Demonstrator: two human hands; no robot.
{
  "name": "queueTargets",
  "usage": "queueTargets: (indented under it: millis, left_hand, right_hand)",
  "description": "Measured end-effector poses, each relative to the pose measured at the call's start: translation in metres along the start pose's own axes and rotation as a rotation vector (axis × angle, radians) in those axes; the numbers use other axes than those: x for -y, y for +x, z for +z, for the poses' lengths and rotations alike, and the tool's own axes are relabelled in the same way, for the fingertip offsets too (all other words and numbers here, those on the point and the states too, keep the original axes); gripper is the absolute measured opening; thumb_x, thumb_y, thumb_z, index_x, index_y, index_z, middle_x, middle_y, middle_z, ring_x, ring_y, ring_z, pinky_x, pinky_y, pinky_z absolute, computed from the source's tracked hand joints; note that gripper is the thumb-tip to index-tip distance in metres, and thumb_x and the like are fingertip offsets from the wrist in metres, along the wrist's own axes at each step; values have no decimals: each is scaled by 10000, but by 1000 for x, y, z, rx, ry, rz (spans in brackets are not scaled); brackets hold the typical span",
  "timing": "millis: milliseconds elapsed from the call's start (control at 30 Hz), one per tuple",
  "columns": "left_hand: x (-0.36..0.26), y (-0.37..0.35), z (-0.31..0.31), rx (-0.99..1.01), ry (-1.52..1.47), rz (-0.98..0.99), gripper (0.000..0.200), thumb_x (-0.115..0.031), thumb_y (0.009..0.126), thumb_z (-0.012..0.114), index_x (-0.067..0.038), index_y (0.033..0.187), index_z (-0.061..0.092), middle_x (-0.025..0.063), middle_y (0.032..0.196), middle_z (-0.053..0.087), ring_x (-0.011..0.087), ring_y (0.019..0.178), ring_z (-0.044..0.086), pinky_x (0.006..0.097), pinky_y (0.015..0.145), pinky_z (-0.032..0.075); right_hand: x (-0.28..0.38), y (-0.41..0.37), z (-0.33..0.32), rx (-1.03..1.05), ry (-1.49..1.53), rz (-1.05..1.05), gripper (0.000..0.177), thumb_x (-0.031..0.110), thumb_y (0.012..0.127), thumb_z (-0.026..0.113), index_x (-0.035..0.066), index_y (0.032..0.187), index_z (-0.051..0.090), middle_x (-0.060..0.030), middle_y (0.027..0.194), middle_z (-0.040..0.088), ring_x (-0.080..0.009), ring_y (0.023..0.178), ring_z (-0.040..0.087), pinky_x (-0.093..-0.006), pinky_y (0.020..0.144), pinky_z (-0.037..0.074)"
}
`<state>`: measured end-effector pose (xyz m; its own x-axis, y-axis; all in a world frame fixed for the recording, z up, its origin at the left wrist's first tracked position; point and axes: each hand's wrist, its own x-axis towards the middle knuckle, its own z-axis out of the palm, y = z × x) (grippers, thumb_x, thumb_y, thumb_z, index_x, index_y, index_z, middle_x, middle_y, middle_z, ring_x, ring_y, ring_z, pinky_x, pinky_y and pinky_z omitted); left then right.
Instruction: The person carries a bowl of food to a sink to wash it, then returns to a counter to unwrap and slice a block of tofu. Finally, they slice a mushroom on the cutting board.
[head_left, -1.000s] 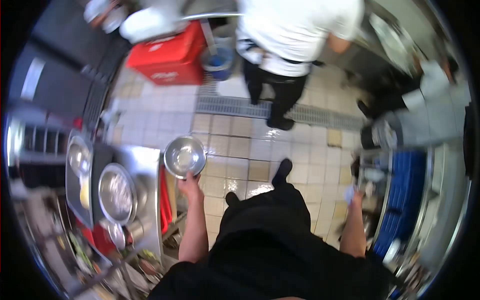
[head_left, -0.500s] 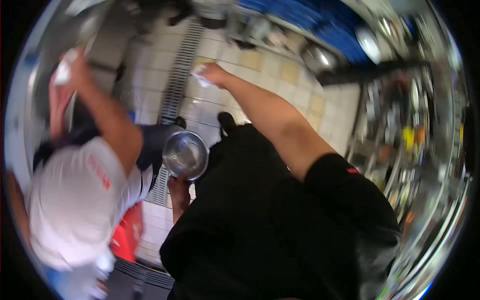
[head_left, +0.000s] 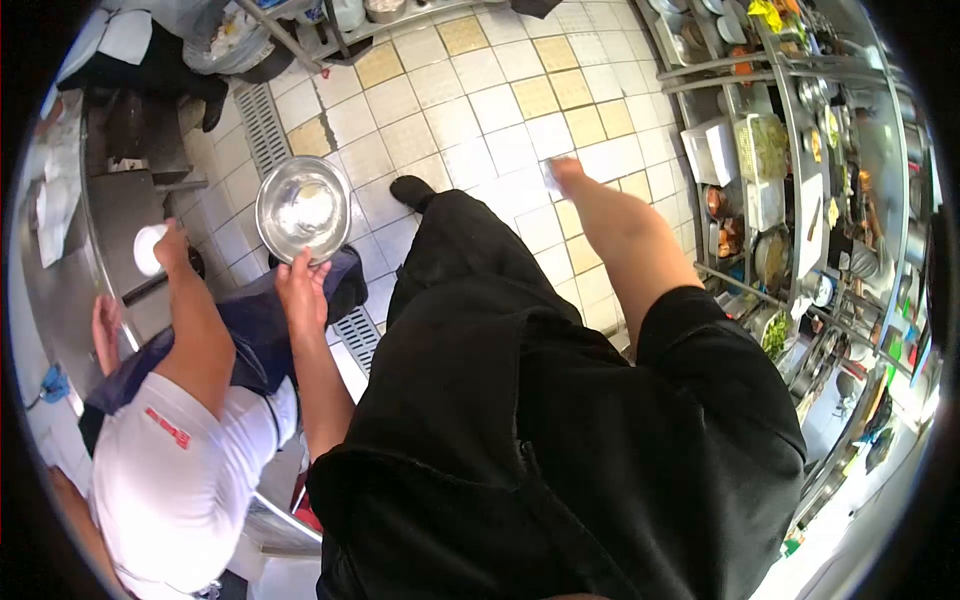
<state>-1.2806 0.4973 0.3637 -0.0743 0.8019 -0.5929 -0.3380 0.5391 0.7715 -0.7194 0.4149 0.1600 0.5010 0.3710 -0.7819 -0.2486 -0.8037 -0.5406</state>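
My left hand (head_left: 301,290) grips the near rim of a round, shiny metal bowl (head_left: 268,230), held out over the floor. Bright reflections and a small pale patch show inside the bowl. My right arm reaches forward, and its hand (head_left: 568,176) is closed on a crumpled white cloth (head_left: 551,176), of which only a small part shows past the fingers.
On my left, a co-worker in a white shirt (head_left: 170,470) holds a white bowl (head_left: 150,250) beside a metal counter (head_left: 95,245). Shelves with food containers (head_left: 765,150) line the right. A floor drain grate (head_left: 262,130) and a bagged bin (head_left: 230,50) lie ahead.
The view has swung left and sharpened. The metal bowl has shifted up and left in view, and my right hand appears farther right and slightly lower. Both hands keep their hold.
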Motion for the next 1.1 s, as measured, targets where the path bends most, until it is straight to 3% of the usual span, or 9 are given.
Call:
queueTargets:
  millis: [200, 467, 567, 700, 800, 867, 900, 967, 1100]
  left_hand:
    - [29, -40, -22, 62, -10, 29, 197, -85, 942, 672, -48, 1129, 623, 68, 1053, 722, 147, 866, 711, 292, 720, 597]
    - [117, -121, -109, -54, -12, -41, 157, -83, 932, 677, -33, 1055, 593, 63, 970, 697, 150, 809, 678, 318, 699, 594]
    - [166, -176, -150, -226, -107, -92, 137, -97, 932, 671, -43, 1028, 589, 59, 933, 677, 149, 797, 648, 306, 715, 574]
    - [266, -266, -209, -520, -309, -154, 87, -97, 939, 651, -58, 1007, 613, 56, 901, 659, 139, 800, 634, 283, 728, 548]
    - [351, -335, -221, -976, -584, -167, 61, -102, 979, 589, -59, 959, 626, 24, 820, 611, 125, 682, 591, 239, 604, 501]
    - [442, -383, -254, -964, -751, -22, 115, -128, 989, 578, -40, 933, 629, 22, 800, 603, 126, 634, 574, 232, 570, 507]
    - [482, -411, -262, -1024, -526, -44, 124, -139, 984, 587, -44, 916, 628, 22, 788, 599, 126, 629, 575, 236, 565, 509]
    - [500, -429, -249, -1207, -340, -93, 139, -157, 973, 602, -55, 881, 620, 22, 756, 587, 123, 614, 568, 237, 536, 492]
    - [457, -424, -211, -1413, -557, -183, 138, -155, 969, 603, -66, 864, 615, 18, 734, 576, 111, 593, 553, 216, 502, 466]
  right_hand:
    - [-144, -104, -99, -17, 224, 319, 212, 103, 984, 537, 106, 774, 571, -32, 603, 428, -193, 465, 436, -360, 445, 404]
    - [-127, -110, -126, 64, 175, 235, 196, 124, 1014, 493, 64, 886, 629, -75, 684, 551, -236, 585, 555, -416, 563, 508]
    - [-93, -85, -107, 150, 106, 118, 189, 141, 1024, 487, 57, 1112, 631, -107, 928, 657, -279, 775, 662, -471, 694, 604]
    - [-50, -42, -54, 263, -102, 39, 219, 145, 1034, 475, 51, 1154, 633, -108, 989, 678, -276, 822, 674, -470, 714, 606]
    - [-16, -45, 0, 403, -239, -91, 275, 108, 1028, 447, 30, 1213, 634, -125, 1029, 718, -280, 905, 710, -449, 780, 617]
    - [-1, -64, 40, 376, -192, -147, 280, 106, 997, 471, 32, 1175, 673, -116, 993, 712, -263, 827, 702, -439, 762, 608]
    - [4, -69, 55, 435, -198, -165, 273, 116, 995, 488, 29, 1174, 673, -111, 1018, 717, -263, 836, 705, -431, 758, 604]
    - [1, -75, 90, 524, -240, -178, 255, 115, 990, 517, 26, 1168, 676, -107, 1012, 719, -257, 834, 705, -421, 751, 601]
    - [8, -130, 188, 689, -477, -164, 220, 86, 948, 652, -13, 1142, 681, -120, 975, 731, -243, 850, 723, -372, 758, 609]
